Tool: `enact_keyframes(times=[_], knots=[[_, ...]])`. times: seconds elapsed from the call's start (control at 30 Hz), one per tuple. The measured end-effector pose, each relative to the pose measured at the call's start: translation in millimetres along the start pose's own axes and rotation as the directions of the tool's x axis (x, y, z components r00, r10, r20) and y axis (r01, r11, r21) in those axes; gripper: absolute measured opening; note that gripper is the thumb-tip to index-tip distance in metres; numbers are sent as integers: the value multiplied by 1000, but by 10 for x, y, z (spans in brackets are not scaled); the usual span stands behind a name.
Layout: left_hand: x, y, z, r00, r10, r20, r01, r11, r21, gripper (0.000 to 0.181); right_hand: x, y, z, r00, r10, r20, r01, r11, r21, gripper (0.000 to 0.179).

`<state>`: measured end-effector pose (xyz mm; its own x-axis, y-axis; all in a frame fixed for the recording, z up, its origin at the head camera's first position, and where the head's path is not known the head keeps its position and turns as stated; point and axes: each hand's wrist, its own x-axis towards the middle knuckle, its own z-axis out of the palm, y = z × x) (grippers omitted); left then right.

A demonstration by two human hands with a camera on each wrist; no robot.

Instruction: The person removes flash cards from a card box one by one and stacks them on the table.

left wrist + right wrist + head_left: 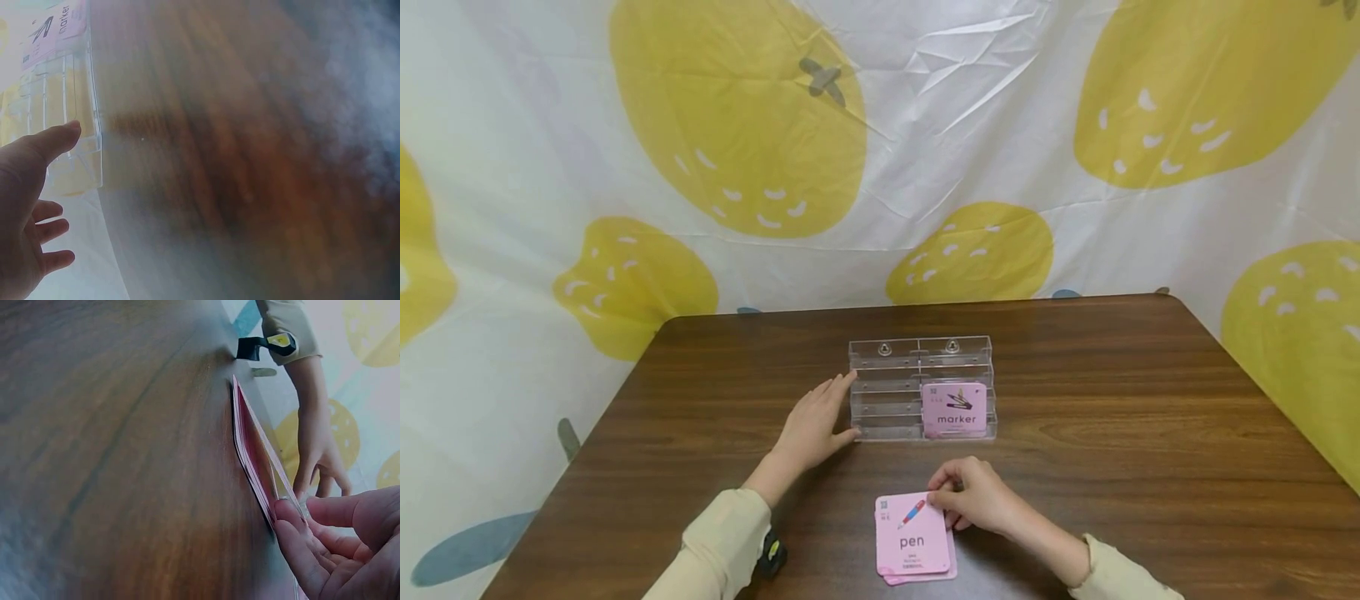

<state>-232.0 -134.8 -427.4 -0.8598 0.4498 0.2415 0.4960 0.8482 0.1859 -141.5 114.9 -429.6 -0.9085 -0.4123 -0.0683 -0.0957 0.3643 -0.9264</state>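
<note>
My right hand [976, 498] pinches the upper right corner of a pink flashcard [912, 533] printed "pen" with a red and blue pen. In the right wrist view that card [269, 447] is lifted at one edge from the stack of cards [245, 459] beneath. A clear plastic rack [886, 410] with tiered pockets in two columns stands behind the stack. Its lower right pocket bears a pink "marker" card [955, 408]. My left hand [817, 421] is at the rack's left side, thumb near the front corner and fingers extended; the left wrist view shows its thumb [56, 140] against the rack.
The rack and cards are on a dark brown wooden table [1120, 433]. A white curtain [880, 267] with yellow lemons hangs behind the table's far edge. By the left sleeve is a small black and yellow object [771, 553], seemingly strapped to the wrist.
</note>
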Motion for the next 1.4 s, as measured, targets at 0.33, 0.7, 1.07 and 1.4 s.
enact_keyframes(times=[0.33,0.7,1.07,1.4], knots=[[-5,3,-2,1000,10,-21,-10,1000,-7,84,-17,3,-32,1000,7,-12,-7,999,-32,11],[-9,19,-23,1000,7,-19,-7,1000,-15,84,-49,-89,-371,994,-38,-104,24,991,-133,13],[-7,8,-6,1000,6,-15,-6,1000,-16,84,-16,-87,-710,984,-69,-167,33,977,-210,15],[-11,29,-27,1000,0,-9,-1,1000,-22,84,86,-64,-850,950,-181,-256,70,919,-388,16]])
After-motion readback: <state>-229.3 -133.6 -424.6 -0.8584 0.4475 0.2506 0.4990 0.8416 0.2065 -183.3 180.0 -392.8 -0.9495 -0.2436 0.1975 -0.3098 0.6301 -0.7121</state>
